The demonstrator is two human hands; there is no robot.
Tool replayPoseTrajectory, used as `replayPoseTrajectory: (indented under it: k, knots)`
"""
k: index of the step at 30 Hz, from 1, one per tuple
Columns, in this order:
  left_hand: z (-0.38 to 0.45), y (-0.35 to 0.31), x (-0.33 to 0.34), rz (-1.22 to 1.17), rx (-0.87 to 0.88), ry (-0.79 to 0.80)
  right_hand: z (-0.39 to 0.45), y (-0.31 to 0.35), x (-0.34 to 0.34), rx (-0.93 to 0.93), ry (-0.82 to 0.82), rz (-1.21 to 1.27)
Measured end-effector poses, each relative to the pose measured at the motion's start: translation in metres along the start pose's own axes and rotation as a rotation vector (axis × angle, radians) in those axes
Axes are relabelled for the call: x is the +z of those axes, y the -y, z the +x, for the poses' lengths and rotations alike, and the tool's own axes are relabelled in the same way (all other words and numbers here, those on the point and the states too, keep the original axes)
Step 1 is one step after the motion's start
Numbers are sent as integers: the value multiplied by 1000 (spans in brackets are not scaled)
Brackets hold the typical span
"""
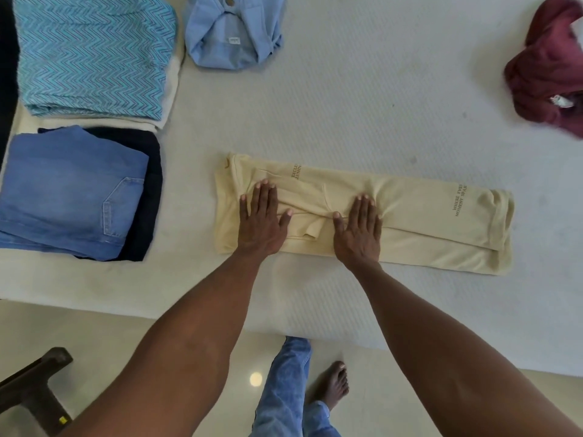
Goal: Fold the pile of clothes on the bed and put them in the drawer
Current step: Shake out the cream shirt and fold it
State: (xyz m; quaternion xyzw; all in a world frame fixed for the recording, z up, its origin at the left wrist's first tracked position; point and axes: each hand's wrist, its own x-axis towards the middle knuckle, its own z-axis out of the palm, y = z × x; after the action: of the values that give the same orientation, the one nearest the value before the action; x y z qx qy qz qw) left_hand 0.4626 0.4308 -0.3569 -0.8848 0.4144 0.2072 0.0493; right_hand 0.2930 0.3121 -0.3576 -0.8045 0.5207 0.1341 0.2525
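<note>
Both hands, left hand and right hand, press flat (fingers spread) on the cream shirt.

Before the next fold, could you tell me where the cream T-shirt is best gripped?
Probably at the hem end of the cream T-shirt, pinching both corners from the right. It lies as one long flat strip across the bed, and the left hand and right hand press flat nearer its collar end.
</note>
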Motion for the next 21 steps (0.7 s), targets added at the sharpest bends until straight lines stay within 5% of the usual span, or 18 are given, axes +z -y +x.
replayPoseTrajectory:
  k: [3,5,8,12,17,21]
  knots:
    - [1,-22,-14,-105,-59,-144,2,-10,-15,213,-31,63]
    - [1,-42,-17,-109,72,-246,0,-17,-20,118,-24,29]
    - [6,-85,-14,-79,317,-155,3,-52,-26,-45,-28,-30]
    - [9,-134,6,-18,193,-13,11,-128,-52,214,-94,-4]
    - [-3,-204,24,26,414,-72,21,-228,-94,-212,-32,-207]
    - [-13,-299,39,-69,340,-29,35,-292,-133,-298,5,-216]
